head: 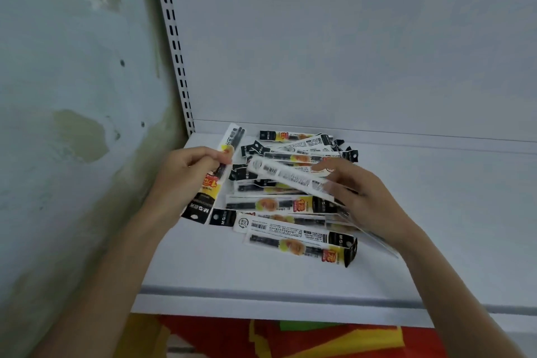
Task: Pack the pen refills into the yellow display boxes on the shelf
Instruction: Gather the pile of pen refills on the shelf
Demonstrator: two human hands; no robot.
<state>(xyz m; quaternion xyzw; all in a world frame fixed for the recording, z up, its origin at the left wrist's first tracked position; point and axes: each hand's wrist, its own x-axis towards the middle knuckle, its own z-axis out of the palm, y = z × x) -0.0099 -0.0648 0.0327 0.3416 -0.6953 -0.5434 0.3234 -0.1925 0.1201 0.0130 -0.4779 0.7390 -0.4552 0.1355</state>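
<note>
A loose pile of pen refill packs [290, 206], in clear sleeves with black and yellow printed ends, lies on the white shelf [261, 273]. My left hand [186, 174] pinches one refill pack [213, 174] at the left of the pile and holds it nearly upright, its black header pointing down. My right hand [360, 195] grips a few packs over the right side of the pile, the top one [290, 177] showing its white barcode back. No yellow display box is in view.
The shelf's white back panel [348, 52] rises behind the pile, with a slotted upright [174, 43] at its left. A stained wall [72, 96] stands further left. Red and yellow goods [290, 337] show below the shelf's front edge.
</note>
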